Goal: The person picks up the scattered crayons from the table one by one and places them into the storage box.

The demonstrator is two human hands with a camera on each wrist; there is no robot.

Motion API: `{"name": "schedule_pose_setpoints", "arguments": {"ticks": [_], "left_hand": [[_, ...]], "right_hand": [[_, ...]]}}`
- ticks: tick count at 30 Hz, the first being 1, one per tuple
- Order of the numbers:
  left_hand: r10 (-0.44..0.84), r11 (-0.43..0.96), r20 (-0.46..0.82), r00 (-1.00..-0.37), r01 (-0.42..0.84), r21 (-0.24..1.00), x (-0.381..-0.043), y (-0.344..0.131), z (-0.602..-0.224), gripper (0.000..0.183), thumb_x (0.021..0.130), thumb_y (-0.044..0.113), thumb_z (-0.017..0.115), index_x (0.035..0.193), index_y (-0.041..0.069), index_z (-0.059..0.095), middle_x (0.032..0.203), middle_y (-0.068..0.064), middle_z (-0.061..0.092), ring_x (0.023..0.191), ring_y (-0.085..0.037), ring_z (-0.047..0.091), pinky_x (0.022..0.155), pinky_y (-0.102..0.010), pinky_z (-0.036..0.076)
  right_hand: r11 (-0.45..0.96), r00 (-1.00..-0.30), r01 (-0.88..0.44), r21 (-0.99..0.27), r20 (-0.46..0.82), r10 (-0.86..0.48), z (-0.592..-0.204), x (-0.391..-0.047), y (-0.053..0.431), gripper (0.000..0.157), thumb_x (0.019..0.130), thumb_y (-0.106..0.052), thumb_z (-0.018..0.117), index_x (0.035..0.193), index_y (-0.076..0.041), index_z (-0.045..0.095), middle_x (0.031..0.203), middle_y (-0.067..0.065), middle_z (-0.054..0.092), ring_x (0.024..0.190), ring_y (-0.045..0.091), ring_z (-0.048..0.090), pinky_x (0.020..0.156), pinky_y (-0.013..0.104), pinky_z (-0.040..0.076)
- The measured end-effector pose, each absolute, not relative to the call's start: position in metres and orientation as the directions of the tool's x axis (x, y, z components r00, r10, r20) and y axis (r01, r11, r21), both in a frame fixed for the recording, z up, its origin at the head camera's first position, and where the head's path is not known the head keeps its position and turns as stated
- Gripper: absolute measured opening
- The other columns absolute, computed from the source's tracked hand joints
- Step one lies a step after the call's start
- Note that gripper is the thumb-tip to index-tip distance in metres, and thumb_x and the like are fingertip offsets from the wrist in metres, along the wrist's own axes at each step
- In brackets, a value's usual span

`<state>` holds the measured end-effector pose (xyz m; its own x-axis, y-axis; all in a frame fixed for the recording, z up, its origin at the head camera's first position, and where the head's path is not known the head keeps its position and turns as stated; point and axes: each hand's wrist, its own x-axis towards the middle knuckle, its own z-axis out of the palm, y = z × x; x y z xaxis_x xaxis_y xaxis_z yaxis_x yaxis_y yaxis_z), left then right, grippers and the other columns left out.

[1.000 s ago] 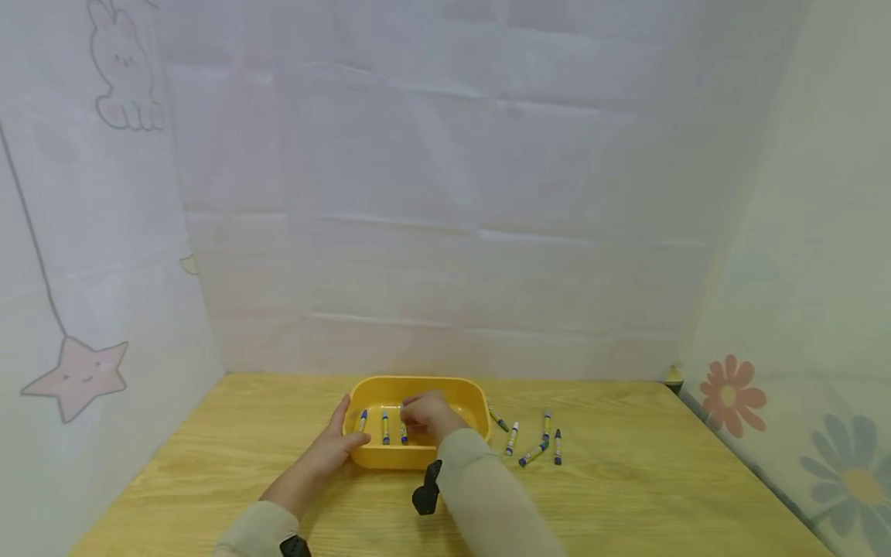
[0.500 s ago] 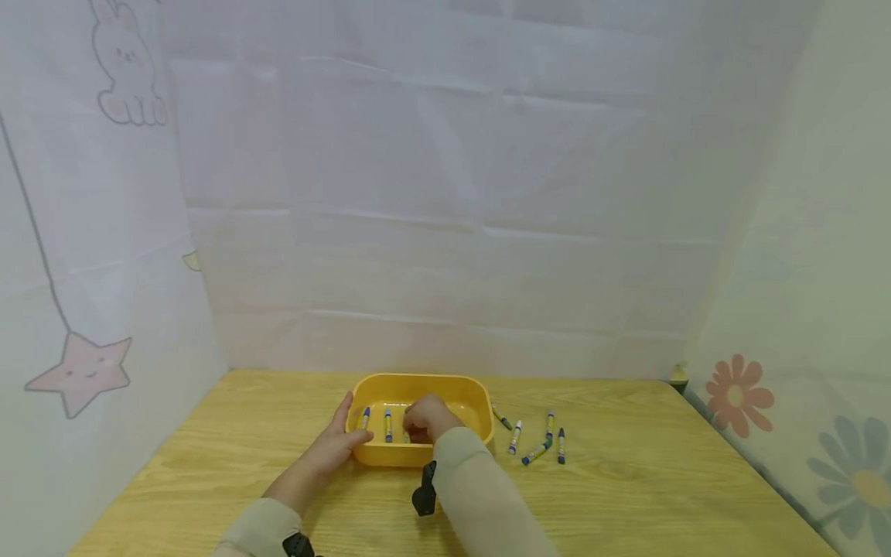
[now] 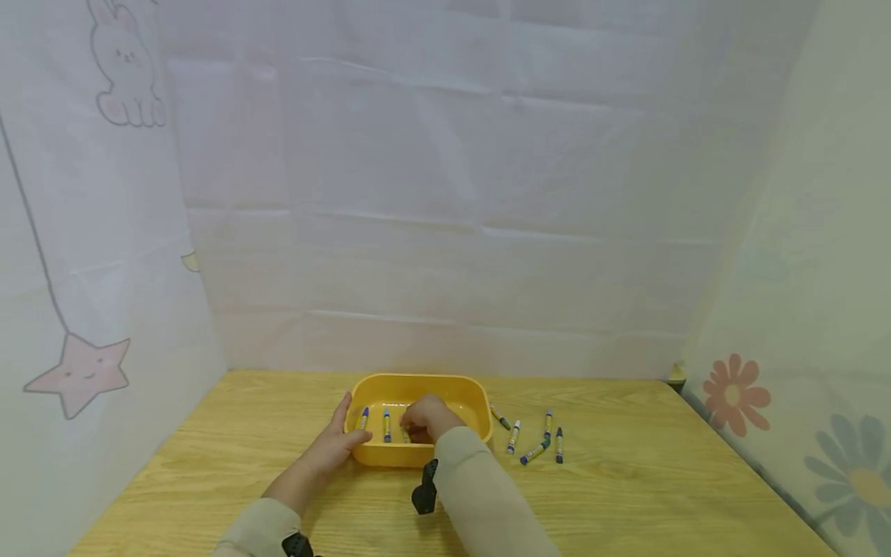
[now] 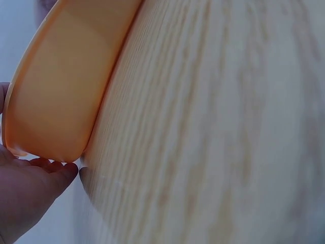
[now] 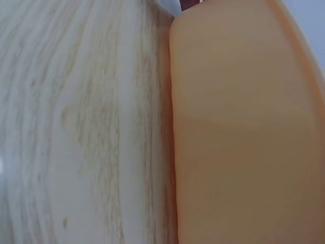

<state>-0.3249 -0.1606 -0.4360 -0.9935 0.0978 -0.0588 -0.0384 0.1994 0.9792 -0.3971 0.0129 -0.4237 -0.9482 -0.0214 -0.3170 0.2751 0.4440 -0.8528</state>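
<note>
A yellow plastic tray [image 3: 390, 457] with a raised rim sits on the table. My left hand [image 3: 329, 450] grips its left front corner, thumb over the rim and fingers along the outer side; the left wrist view shows these fingers against the tray wall [image 4: 61, 86]. Inside, two crayons lie apart on the left: a purple-tipped crayon [image 3: 363, 418] and a blue-tipped crayon [image 3: 387, 427]. My right hand [image 3: 433, 418] reaches into the middle with curled fingers and pinches a third crayon [image 3: 406, 436], mostly hidden. In the right wrist view, the tray's outer wall [image 5: 244, 127] hides that hand.
Right of the tray several loose crayons lie on the wooden table [image 3: 626, 480]: a green-tipped crayon [image 3: 534, 452], a white-tipped crayon [image 3: 513, 438] and a dark-tipped crayon [image 3: 560, 446] among them. A pale printed curtain [image 3: 445, 232] encloses the back and sides.
My right hand has lowered slightly toward the tray's front wall and now covers more of the third crayon. The left hand keeps its grip, and the loose crayons lie as before.
</note>
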Motion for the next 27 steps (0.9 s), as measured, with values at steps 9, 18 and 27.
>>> {"name": "schedule_pose_setpoints", "arguments": {"ticks": [9, 18, 27], "left_hand": [[0.099, 0.173, -0.051, -0.994, -0.034, 0.984, -0.323, -0.16, -0.434, 0.094, 0.09, 0.008, 0.057, 0.157, 0.011, -0.009, 0.16, -0.031, -0.006, 0.147, -0.05, -0.005, 0.119, -0.063, 0.001], [0.124, 0.161, -0.045, -0.991, -0.025, 0.987, -0.326, -0.162, -0.437, 0.095, 0.09, 0.007, 0.056, 0.157, 0.012, -0.011, 0.16, -0.03, -0.012, 0.146, -0.051, -0.01, 0.117, -0.065, -0.002], [0.117, 0.181, -0.065, -0.991, -0.043, 0.983, -0.324, -0.162, -0.434, 0.095, 0.091, 0.01, 0.057, 0.158, 0.013, -0.01, 0.16, -0.03, -0.009, 0.147, -0.051, -0.007, 0.117, -0.065, -0.001]], "right_hand": [[0.418, -0.938, 0.297, -0.859, -0.345, -0.043, -0.419, -0.399, 0.024, 0.023, 0.087, -0.007, 0.067, 0.109, 0.001, 0.068, 0.086, 0.01, 0.066, 0.063, 0.015, 0.062, 0.058, 0.023, 0.057], [0.258, -0.934, 0.27, -0.928, -0.317, -0.165, -0.409, -0.4, 0.043, 0.041, 0.089, 0.0, 0.063, 0.129, 0.006, 0.057, 0.097, 0.011, 0.065, 0.073, 0.014, 0.059, 0.072, 0.028, 0.06], [0.22, -0.914, 0.232, -0.947, -0.29, -0.282, -0.391, -0.395, 0.07, 0.05, 0.09, -0.001, 0.06, 0.138, 0.007, 0.049, 0.134, 0.024, 0.057, 0.105, 0.028, 0.067, 0.091, 0.038, 0.057]]}}
